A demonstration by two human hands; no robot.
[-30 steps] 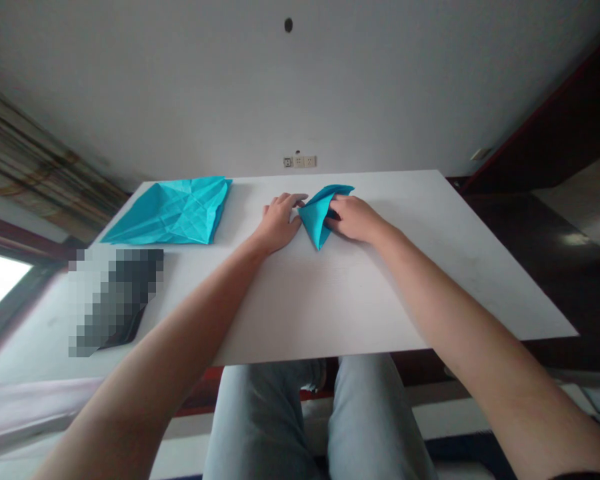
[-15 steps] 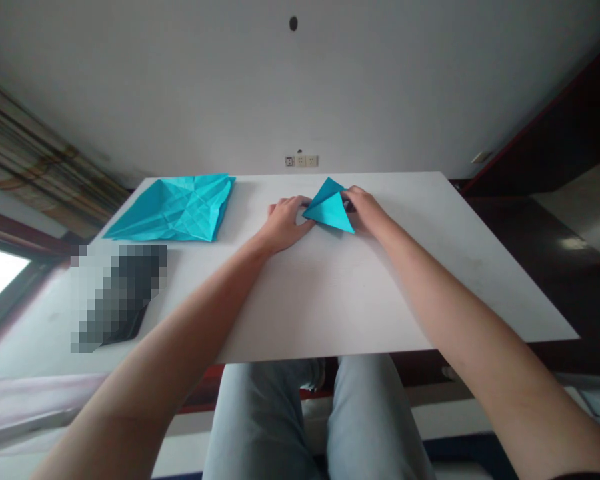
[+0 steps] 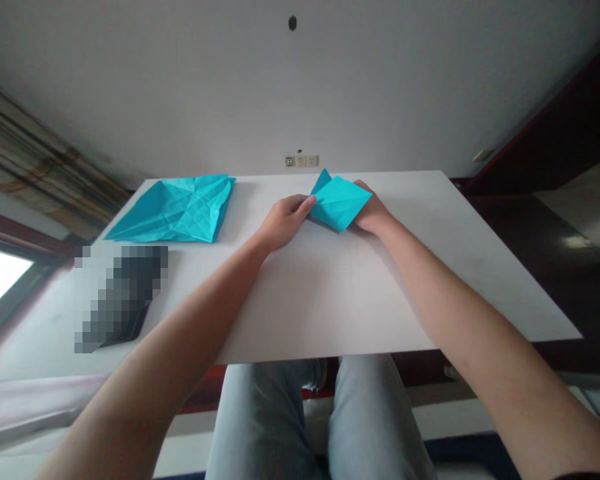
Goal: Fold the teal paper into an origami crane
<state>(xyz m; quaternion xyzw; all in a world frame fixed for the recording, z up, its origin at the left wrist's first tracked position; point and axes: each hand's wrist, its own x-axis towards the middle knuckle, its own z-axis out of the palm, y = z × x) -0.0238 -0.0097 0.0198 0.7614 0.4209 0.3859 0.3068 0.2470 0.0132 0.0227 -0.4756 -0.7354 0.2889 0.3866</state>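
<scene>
At the far edge of a white rectangular tabletop (image 3: 330, 300), slightly right of centre, a folded piece of turquoise origami paper (image 3: 339, 203) is held between the person's two hands. It forms a flat, angular diamond shape, with a small pointed flap rising from its far side, and it sits just above the table or barely touches it; the view does not settle which.

The left hand (image 3: 284, 221) comes in from the lower left, its fingers curled together. Their fingertips (image 3: 306, 202) pinch the paper's left corner. The right hand (image 3: 373, 215) rests against the paper's right side, with the paper covering most of it. Its fingers are hidden behind the fold, so whether they are gripping or merely supporting the paper cannot be told.

Further left on the table lies a large, flat turquoise paper sheet (image 3: 173, 210), covered in a web of crease lines. Nearer the person, to the left, is a dark object (image 3: 123, 300), pixelated beyond recognition. A white wall beyond the table carries a small row of electrical sockets (image 3: 300, 161). Below the table's near edge, the person's knees in pale blue jeans (image 3: 260, 413) show.
</scene>
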